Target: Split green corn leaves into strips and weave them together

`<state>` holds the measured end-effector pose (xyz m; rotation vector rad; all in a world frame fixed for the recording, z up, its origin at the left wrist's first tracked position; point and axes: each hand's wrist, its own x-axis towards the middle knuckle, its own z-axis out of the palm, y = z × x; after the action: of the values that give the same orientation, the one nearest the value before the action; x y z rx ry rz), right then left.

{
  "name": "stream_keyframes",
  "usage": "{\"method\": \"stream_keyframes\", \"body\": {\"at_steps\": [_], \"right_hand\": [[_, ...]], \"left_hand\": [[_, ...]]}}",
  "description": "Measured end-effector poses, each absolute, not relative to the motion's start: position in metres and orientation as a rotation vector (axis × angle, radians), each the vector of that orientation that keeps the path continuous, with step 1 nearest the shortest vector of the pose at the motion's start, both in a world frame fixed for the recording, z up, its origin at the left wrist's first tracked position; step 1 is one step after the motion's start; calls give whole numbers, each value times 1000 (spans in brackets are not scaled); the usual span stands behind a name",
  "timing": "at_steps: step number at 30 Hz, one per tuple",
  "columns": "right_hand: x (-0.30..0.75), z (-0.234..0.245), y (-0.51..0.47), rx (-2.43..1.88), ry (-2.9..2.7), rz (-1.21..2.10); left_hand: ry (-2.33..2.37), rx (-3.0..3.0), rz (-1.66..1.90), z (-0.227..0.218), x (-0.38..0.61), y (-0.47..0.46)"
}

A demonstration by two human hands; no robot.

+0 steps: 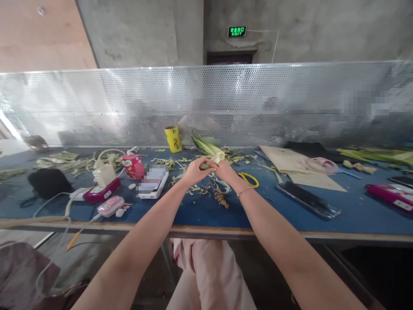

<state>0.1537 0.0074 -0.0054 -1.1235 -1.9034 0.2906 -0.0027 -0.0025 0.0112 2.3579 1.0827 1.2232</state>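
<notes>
My left hand (195,171) and my right hand (226,171) meet above the middle of the blue table, fingers closed. Between them is a small green plant piece (204,165), mostly covered by the fingers. Just beyond, touching or close to my right fingers, a pale, crumpled, husk-like bunch (219,156) joins long green leaves (202,142) lying toward the metal screen. Below my hands, a brown twisted plant bit (221,199) rests among scraps. Yellow-handled scissors (250,180), partly hidden, lie beside my right wrist.
A yellow can-like cylinder (173,139) stands by the perforated screen (226,94). Leftward are a red box (132,166), a white device (153,183), a pink case (110,206) and cables. A phone (306,199), brown cardboard (284,161) and a tape roll (318,165) lie rightward.
</notes>
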Motion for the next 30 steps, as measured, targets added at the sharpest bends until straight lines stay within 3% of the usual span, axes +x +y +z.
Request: {"method": "stream_keyframes", "body": {"at_steps": [7, 22, 30], "right_hand": [[149, -6, 7, -1087, -1782, 490], [155, 2, 0, -1090, -1815, 505], [168, 4, 2, -1043, -1817, 192]], "left_hand": [[1037, 2358, 1247, 9, -4, 7], [1111, 2294, 1262, 12, -5, 5], [1170, 1747, 1392, 12, -9, 19]]}}
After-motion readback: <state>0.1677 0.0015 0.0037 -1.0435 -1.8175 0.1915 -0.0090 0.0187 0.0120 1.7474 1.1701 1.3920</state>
